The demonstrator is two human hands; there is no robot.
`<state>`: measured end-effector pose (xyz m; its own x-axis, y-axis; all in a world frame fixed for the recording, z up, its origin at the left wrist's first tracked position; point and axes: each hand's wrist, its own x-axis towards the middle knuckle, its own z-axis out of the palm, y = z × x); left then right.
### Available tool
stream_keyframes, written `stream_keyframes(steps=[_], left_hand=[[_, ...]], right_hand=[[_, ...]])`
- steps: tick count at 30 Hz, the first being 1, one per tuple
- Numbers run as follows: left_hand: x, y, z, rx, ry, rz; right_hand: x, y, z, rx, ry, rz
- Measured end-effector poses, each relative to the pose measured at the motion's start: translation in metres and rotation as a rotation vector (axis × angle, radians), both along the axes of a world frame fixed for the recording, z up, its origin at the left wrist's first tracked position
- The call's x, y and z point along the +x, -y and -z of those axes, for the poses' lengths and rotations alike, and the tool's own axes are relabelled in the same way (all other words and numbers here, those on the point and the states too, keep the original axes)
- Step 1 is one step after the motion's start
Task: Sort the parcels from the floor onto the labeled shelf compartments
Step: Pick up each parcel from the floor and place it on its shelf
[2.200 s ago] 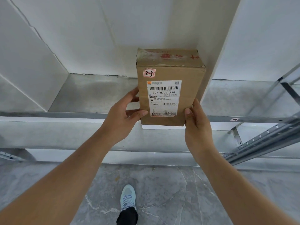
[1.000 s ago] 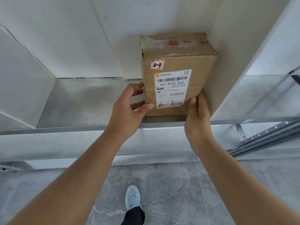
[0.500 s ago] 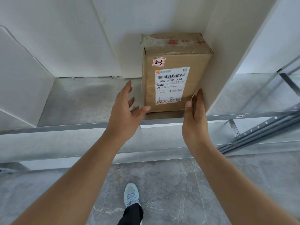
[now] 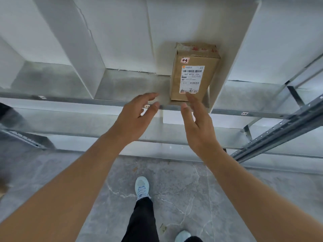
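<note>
A cardboard parcel stands upright on the metal shelf, against the white divider right of frame center.

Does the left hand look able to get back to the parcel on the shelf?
Probably yes: the left hand is open beside the parcel, with only bare shelf between them.

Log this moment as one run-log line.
parcel: upright in shelf compartment, against right divider | left hand: open, off parcel | right hand: open, holding nothing | step: parcel placed
</note>
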<state>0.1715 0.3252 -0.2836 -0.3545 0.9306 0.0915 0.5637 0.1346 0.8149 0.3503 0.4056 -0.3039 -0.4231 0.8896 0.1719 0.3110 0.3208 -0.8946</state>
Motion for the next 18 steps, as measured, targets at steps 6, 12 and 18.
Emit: stream_keyframes(steps=[6,12,18], left_hand=[[-0.020,0.084,-0.070,0.050,-0.031,-0.059],[-0.073,0.168,-0.119,0.092,-0.033,-0.160],[-0.160,0.273,-0.149,0.117,-0.032,-0.280]], right_hand=[[-0.025,0.061,-0.072,0.128,0.086,-0.252],[-0.099,0.122,-0.118,0.229,0.061,-0.399],[-0.205,0.206,-0.151,0.291,-0.036,-0.491]])
